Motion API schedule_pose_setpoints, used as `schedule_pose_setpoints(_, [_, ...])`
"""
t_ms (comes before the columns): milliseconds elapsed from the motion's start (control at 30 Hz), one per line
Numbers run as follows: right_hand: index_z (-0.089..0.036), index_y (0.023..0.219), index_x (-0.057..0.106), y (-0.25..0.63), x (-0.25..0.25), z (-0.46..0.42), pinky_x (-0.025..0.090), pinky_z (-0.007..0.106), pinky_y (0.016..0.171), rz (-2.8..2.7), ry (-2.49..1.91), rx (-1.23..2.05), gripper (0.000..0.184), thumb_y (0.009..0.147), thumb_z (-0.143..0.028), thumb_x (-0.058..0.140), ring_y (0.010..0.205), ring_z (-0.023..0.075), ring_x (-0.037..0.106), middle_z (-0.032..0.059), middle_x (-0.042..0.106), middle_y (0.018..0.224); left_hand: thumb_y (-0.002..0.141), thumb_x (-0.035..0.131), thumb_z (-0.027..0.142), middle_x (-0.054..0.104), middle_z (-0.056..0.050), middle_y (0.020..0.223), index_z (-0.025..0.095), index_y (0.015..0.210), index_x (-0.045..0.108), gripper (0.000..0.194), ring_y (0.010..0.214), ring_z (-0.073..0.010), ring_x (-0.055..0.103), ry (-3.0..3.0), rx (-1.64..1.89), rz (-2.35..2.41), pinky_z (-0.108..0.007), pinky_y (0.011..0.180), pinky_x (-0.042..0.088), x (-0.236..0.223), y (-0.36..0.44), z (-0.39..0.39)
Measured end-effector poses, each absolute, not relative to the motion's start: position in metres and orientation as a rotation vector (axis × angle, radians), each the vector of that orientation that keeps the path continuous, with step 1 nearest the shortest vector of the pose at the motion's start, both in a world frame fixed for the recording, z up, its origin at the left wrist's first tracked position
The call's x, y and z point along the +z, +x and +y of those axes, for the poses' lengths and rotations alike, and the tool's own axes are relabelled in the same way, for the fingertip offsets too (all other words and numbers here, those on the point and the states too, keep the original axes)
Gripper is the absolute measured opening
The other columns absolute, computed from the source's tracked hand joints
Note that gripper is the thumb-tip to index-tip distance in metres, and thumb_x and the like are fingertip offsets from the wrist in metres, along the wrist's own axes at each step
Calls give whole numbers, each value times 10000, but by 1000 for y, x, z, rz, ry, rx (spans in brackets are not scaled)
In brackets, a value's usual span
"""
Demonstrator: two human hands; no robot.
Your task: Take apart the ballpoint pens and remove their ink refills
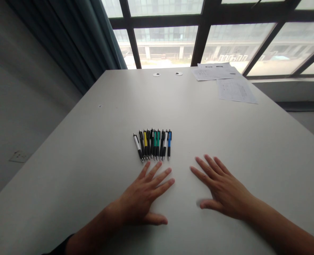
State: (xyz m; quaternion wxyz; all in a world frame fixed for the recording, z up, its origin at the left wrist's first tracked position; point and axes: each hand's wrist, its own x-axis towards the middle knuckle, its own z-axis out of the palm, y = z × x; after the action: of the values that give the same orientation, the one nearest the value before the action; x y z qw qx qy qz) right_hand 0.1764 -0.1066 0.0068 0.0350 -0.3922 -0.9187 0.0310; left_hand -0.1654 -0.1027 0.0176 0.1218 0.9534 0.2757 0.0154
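Observation:
Several click pens lie side by side in a row on the white table (pixel 93 159), tips toward me. At the row's left end a white pen (pixel 137 144) is tilted; a yellow pen (pixel 145 140) lies close to it among black ones. Two green pens (pixel 156 141) are in the middle, and a blue pen (pixel 169 143) ends the row on the right. My left hand (pixel 149 191) is spread palm down just below the pens, holding nothing. To the right, apart from the pens, my right hand (pixel 218 187) also lies palm down with fingers spread and nothing in it.
Several printed sheets of paper (pixel 236 90) lie at the table's far right corner. Two round cable-hole covers (pixel 156 74) sit near the far edge. Beyond are a window and a dark blue curtain (pixel 66 35); a wall socket (pixel 19 156) is at left.

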Motion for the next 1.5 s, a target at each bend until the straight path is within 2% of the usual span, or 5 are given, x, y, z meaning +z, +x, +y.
schedule_pose_setpoints(900, [-288,1608,191,174,4,-109,235,670,1159,-2811,-1272,80,959,843,-805,449,1510,439,197,121,201,1668,807,507,797,269,-124,1650,211,1575,285,992,1517,-441,168,2817,65,788,-650,1217,8,18,-165,-103])
schedule_pose_setpoints(1100, [-248,1595,269,173,5,-110,274,692,1130,-2783,-1213,29,904,871,-733,510,1491,459,237,166,274,1644,945,587,387,653,-139,1298,165,1257,617,384,1268,-297,553,2954,492,922,-525,1152,331,23,-156,-90])
schedule_pose_setpoints(1233, [-143,1471,464,165,8,-98,374,612,1114,-2604,-1079,48,686,918,-522,609,1424,418,375,232,460,1512,972,539,344,684,-83,875,164,858,665,248,805,-226,627,2907,452,1384,-363,736,489,32,-132,-64])
schedule_pose_setpoints(1333, [-148,1244,605,154,9,-78,526,477,954,-2360,-1050,188,361,931,-325,632,1156,325,589,197,643,1202,950,565,342,640,-100,778,145,797,646,262,748,-260,606,2831,414,1634,-372,658,450,37,-110,-45])
schedule_pose_setpoints(1500, [-185,1010,644,139,6,-48,556,382,793,-2217,-1091,307,113,965,-257,570,881,232,631,119,666,953,900,624,308,662,-123,808,127,843,672,196,796,-295,631,2750,319,1774,-371,645,449,35,-86,-32])
